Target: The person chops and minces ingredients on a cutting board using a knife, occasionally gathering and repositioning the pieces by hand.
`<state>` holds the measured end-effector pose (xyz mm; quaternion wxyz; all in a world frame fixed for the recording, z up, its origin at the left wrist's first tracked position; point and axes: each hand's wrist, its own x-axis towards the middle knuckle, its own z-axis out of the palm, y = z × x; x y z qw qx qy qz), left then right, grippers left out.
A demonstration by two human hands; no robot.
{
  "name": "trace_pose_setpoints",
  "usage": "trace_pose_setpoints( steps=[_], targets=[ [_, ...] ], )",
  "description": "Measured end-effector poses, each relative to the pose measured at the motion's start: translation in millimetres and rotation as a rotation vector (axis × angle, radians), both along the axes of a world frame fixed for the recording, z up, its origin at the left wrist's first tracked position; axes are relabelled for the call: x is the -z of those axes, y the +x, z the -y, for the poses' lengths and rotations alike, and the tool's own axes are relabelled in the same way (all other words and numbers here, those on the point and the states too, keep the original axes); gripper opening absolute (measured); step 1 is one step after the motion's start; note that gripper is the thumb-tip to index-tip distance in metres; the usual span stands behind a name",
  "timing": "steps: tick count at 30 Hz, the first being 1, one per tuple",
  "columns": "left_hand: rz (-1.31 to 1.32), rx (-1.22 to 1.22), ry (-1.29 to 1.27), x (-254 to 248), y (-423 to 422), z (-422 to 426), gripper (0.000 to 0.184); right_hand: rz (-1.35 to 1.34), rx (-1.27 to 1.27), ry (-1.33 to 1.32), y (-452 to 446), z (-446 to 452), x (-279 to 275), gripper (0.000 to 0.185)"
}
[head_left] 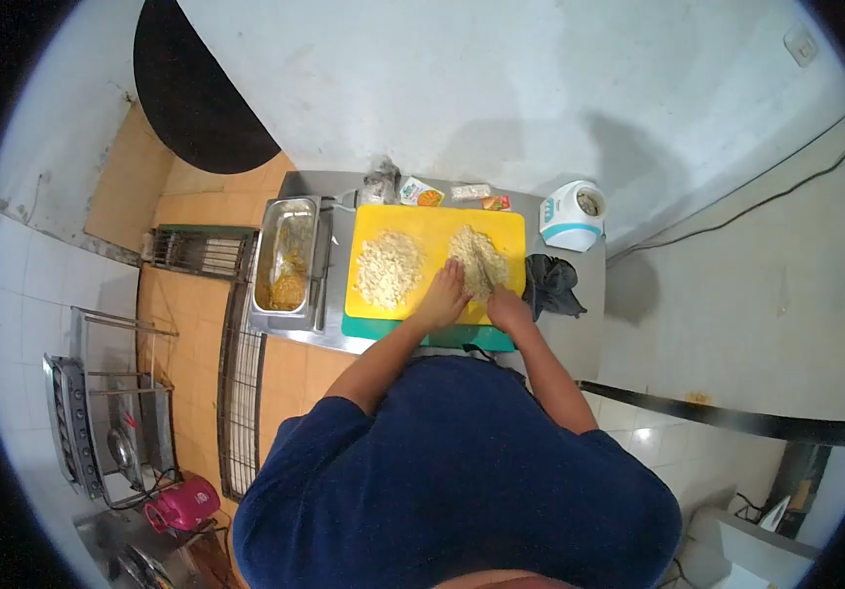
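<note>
one pile of pale chopped food (388,268) lies on the left half of a yellow board (434,224), and a second, finer-looking pile (467,240) lies on the right half. the right hand (509,309) is closed around the handle of a knife (484,272), whose blade reaches away from the body into the second pile. the left hand (449,292) is not wrapped around anything; its fingers lie stretched out over the near left edge of that pile, beside the blade. from this height i can't tell whether the fingertips touch the steel or only the food.

the knife looks light and stiff, easy to steer from the handle, which the fist mostly hides; that is the safe place to hold it, and the edge is the part to keep skin away from. the bits look small, light and loose, likely firm rather than squashy, and they would probably scatter if pushed hard. a cupped palm or the flat of the blade should suit them better than a pinch.

the yellow board looks thin and perhaps a little bendy, best lifted by two opposite edges, kept level. it sits on a green board (367,327), so it might slide. a metal tray (295,209) stands to its left, a black bag (551,286) just to its right.
</note>
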<state>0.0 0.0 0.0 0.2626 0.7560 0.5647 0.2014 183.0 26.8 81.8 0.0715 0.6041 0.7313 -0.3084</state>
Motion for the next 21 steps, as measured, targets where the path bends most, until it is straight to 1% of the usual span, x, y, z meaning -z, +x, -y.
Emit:
trace_pose_setpoints(
  steps=[3,5,8,11,12,15,18,20,21],
  targets=[
    [-0.025,-0.011,0.073,1,13,-6,0.074,0.063,0.030,0.013,6,5,8,0.036],
    [-0.061,-0.012,0.099,8,2,-2,0.073,0.012,0.043,0.013,-7,12,29,0.036],
    [-0.053,-0.017,0.094,14,0,-3,0.074,0.005,0.043,-0.008,-10,-5,32,0.037],
    [-0.013,-0.017,0.087,12,0,2,0.075,-0.137,0.026,-0.028,4,-15,19,0.036],
    [-0.003,-0.013,0.083,8,-1,2,0.075,-0.122,0.044,-0.038,4,-13,3,0.040],
    [-0.012,-0.012,0.077,10,0,2,0.075,0.024,0.021,0.043,6,-11,-8,0.039],
    [-0.033,-0.012,0.100,16,1,3,0.075,0.120,0.084,-0.050,3,-3,-6,0.036],
    [-0.045,-0.010,0.118,18,1,2,0.075,0.051,0.051,0.058,7,-2,25,0.034],
    [-0.048,-0.011,0.121,19,2,2,0.075,0.017,0.035,0.110,8,1,30,0.035]
  ],
)
